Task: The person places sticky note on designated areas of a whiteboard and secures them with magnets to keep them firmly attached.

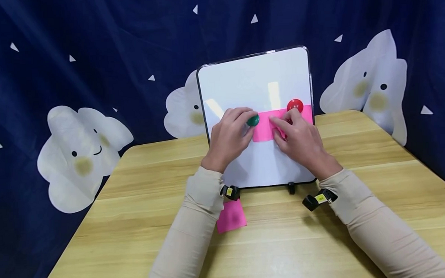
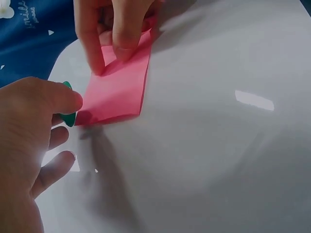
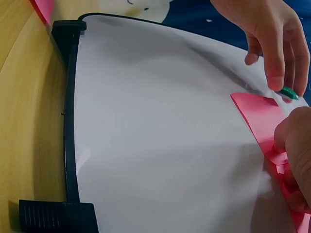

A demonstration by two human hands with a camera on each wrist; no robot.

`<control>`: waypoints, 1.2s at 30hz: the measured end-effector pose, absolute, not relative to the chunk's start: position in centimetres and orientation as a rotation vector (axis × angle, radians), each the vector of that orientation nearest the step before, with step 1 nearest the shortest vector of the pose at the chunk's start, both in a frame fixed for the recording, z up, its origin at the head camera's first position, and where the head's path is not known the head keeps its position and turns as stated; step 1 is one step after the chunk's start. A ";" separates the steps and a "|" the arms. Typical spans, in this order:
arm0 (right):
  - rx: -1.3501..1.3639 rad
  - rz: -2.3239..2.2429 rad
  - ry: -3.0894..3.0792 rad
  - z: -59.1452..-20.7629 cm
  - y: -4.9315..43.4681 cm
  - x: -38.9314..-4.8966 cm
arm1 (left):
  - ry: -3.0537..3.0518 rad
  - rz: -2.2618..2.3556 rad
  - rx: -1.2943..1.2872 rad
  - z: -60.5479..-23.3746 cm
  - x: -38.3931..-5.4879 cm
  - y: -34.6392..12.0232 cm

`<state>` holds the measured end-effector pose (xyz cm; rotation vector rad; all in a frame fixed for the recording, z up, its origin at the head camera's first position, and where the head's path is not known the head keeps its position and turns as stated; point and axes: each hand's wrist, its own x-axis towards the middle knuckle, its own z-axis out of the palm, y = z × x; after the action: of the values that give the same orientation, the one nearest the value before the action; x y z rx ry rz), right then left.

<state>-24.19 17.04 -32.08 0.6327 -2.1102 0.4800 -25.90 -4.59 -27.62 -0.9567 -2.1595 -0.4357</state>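
A small whiteboard (image 1: pixel 259 82) with a black rim stands tilted on the table. Pink paper (image 1: pixel 262 131) lies across its middle, seemingly two overlapping sheets. At the upper left corner of this paper, my left hand (image 1: pixel 229 134) pinches a round green magnet (image 1: pixel 253 120) between thumb and fingers. My right hand (image 1: pixel 299 138) is on the paper with thumb and index fingertips against its face and the other fingers curled; it holds the left sheet (image 2: pixel 116 92), whose lower edge stands slightly off the board. A red magnet (image 1: pixel 295 105) sits on the right part of the paper, just above the right hand.
Another pink sheet (image 1: pixel 231 217) lies on the wooden table (image 1: pixel 277 243) in front of the board, partly behind the left sleeve. Black feet (image 3: pixel 58 216) support the board's lower edge. A dark blue curtain (image 1: pixel 130 36) with cloud prints hangs behind the table.
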 end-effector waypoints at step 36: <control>0.641 0.490 -2.109 -32.2 17.4 -24.1 | -2.123 -0.228 -0.978 -27.9 -27.3 -1.2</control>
<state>-24.10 17.36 -32.23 0.6408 -2.1087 0.4899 -27.29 -1.18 -27.92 -0.9777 -2.1227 -0.2281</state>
